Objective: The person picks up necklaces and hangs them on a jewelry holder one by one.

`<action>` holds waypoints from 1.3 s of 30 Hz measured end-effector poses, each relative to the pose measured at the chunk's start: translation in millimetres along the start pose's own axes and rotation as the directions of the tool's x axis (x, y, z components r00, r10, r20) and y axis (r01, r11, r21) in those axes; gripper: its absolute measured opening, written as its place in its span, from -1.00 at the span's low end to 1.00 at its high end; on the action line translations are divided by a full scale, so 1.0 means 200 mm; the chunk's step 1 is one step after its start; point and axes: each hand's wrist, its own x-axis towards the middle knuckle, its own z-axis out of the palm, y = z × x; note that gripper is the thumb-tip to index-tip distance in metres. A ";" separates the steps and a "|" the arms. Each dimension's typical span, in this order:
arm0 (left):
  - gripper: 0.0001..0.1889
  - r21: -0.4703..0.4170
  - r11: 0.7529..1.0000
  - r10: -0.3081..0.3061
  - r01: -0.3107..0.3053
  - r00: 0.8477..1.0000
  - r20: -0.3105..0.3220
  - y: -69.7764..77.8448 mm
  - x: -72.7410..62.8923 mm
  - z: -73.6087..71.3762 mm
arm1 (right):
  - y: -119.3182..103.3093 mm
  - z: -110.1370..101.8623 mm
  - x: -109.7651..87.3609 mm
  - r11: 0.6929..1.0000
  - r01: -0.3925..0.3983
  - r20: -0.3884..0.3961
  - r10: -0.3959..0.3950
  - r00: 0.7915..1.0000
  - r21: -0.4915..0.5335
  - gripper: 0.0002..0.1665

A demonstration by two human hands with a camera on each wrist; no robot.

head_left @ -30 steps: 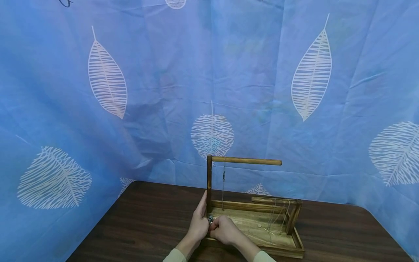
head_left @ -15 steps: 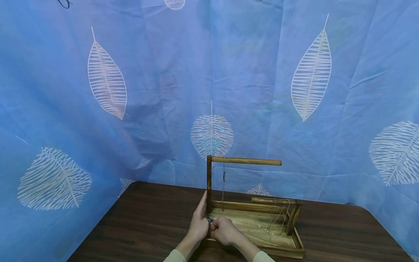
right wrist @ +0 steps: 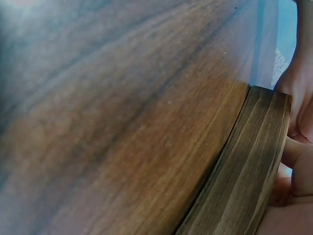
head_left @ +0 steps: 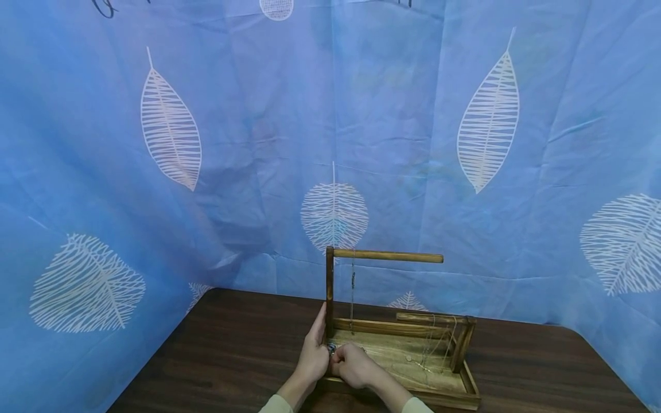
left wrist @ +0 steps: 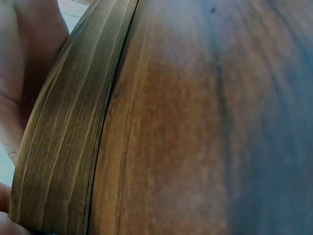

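A wooden jewelry stand, its tray (head_left: 400, 390) lying on the table, has a tall post (head_left: 330, 281) at left with a bar. My left hand (head_left: 312, 354) rests against that post's outer side, fingers straight and pointing up; its thumb is hidden. Just inside the tray's left end, my right hand (head_left: 353, 365) has curled fingers and seems to pinch a small shiny metallic piece (head_left: 331, 348), too small to identify. In both wrist views the tray's front wall (left wrist: 63, 117) shows close up, with parts of the hands over it.
One thin necklace (head_left: 353, 287) hangs from the tall bar (head_left: 389, 256). More chains (head_left: 428, 344) hang from the low bar (head_left: 434, 317) at right, reaching the tray floor. Dark wooden table (head_left: 232, 344) surrounds the stand; a blue leaf-print cloth (head_left: 248, 143) hangs behind.
The head view has tilted slightly upward, so everything sits a little lower. Both hands stay at the post's base with almost no visible movement.
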 end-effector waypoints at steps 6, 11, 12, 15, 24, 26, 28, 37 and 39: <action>0.11 0.007 1.000 -0.004 0.004 1.000 0.002 0.01 -0.01 0.00 | 0.00 -0.03 -0.01 0.999 -0.011 -0.014 0.012 1.000 0.035 -0.74; 0.12 0.006 1.000 -0.015 0.015 1.000 0.010 0.01 0.00 0.00 | -0.02 -0.07 -0.03 0.998 0.014 -0.043 -0.011 0.999 0.068 -0.82; 0.12 0.011 1.000 -0.008 0.008 1.000 0.011 0.01 0.00 0.00 | -0.03 -0.07 -0.03 0.997 0.022 -0.047 -0.019 0.999 0.071 -0.82; 0.11 0.020 0.999 0.027 -0.027 1.000 0.013 0.01 0.00 -0.01 | -0.06 -0.09 -0.04 0.996 0.025 -0.058 -0.020 0.998 0.087 -0.81; 0.06 0.037 0.997 0.073 -0.073 0.997 0.005 -0.01 -0.01 -0.01 | -0.15 -0.12 -0.07 0.987 0.021 -0.094 -0.006 0.996 0.157 -0.79; 0.07 0.036 0.997 0.071 -0.072 0.997 0.006 -0.01 0.00 -0.01 | -0.17 -0.12 -0.07 0.986 0.027 -0.104 -0.010 0.995 0.166 -0.80; 0.07 0.030 0.997 0.072 -0.072 0.997 0.005 -0.01 0.00 -0.01 | -0.17 -0.12 -0.07 0.984 0.032 -0.114 -0.012 0.993 0.175 -0.80; 0.09 0.024 0.995 0.095 -0.095 0.996 0.003 -0.01 -0.01 0.00 | -0.23 -0.16 -0.07 0.977 0.047 -0.151 -0.016 0.988 0.210 -0.81; 0.09 0.025 0.994 0.102 -0.102 0.995 0.005 -0.02 -0.01 0.00 | -0.24 -0.17 -0.08 0.976 0.057 -0.160 -0.023 0.987 0.210 -0.80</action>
